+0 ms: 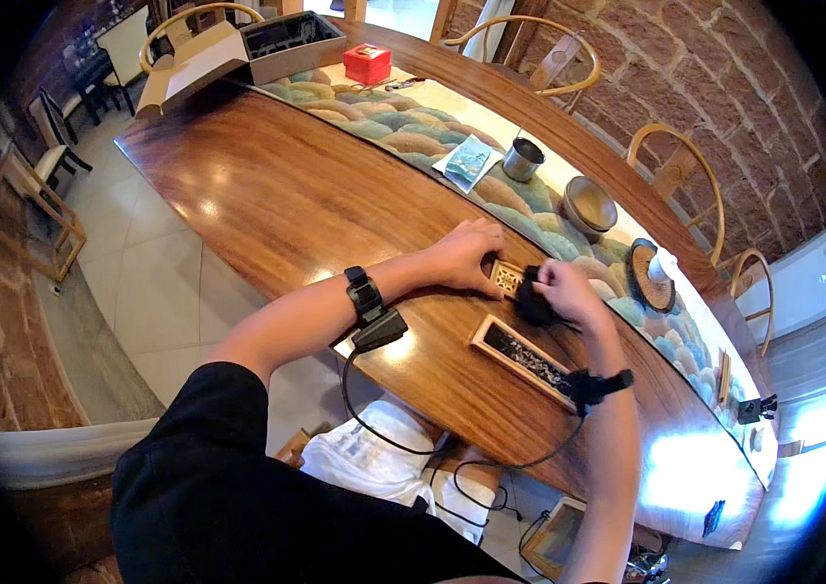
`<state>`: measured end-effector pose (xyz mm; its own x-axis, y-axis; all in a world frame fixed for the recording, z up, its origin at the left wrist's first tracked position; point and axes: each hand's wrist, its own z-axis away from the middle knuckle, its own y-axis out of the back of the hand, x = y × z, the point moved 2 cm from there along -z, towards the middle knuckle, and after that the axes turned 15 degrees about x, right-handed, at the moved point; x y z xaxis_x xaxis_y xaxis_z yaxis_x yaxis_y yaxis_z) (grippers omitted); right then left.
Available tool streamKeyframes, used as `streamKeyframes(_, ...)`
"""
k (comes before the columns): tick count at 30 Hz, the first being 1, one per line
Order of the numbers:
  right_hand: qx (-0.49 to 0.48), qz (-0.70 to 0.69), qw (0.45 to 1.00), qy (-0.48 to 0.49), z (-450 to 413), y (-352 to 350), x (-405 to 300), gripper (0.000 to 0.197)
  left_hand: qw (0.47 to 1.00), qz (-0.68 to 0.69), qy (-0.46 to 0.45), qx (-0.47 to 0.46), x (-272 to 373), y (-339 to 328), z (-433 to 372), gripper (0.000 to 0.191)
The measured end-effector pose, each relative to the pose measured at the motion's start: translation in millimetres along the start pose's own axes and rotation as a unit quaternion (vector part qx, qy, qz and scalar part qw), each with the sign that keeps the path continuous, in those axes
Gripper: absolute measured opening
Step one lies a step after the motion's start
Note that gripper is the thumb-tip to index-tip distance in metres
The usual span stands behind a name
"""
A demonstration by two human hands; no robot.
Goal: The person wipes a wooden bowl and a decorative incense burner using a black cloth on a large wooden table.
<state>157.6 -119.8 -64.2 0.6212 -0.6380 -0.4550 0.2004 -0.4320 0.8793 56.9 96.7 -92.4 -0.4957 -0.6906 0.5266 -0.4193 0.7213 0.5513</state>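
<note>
My left hand (468, 252) holds the near end of a small pale wooden panel with a cut-out lattice pattern (506, 278), thumb on one side and fingers on the other. My right hand (565, 288) pinches a black cloth-like item (535, 305) against the panel's right end, hiding that part. Closer to my body lies a narrow open wooden box (484, 333), its dark inside scattered with grey-white ash-like bits (530, 358). My right wrist covers the box's far right end.
A patterned table runner (413, 142) carries a red box (367, 64), a printed packet (467, 162), a metal cup (523, 159), stacked bowls (589, 204) and a white teapot-like vessel (662, 266). An open carton (296, 55) stands at the far left. Cables (358, 416) hang from both wrist devices.
</note>
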Motion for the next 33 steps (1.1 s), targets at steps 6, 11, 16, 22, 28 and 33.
streamKeyframes(6,-0.014,0.078,0.996,0.042,-21.2,-22.8,-67.0,0.020,0.999,0.035,-0.028,0.018,-4.4,-6.1,-0.8,0.035)
streamKeyframes(11,-0.038,0.018,0.999,0.016,-13.2,-18.4,-56.1,0.022,1.000,0.010,-0.024,0.004,2.3,-4.9,-0.7,0.037)
streamKeyframes(16,0.000,0.078,0.994,-0.070,17.4,-4.0,-35.6,0.024,1.000,-0.021,-0.007,-0.022,11.6,-4.0,4.0,0.049)
streamKeyframes(22,-0.014,0.168,0.975,-0.148,53.0,63.5,76.8,0.013,0.999,-0.033,-0.019,-0.029,4.4,-4.8,0.4,0.055)
streamKeyframes(28,-0.035,0.127,0.976,-0.173,73.3,64.5,152.9,0.012,0.998,-0.047,-0.019,-0.049,4.9,-8.2,-4.4,0.054)
streamKeyframes(33,0.068,0.348,0.926,-0.133,77.6,58.0,53.8,0.015,0.998,-0.042,-0.018,-0.044,5.3,-9.7,-0.1,0.053)
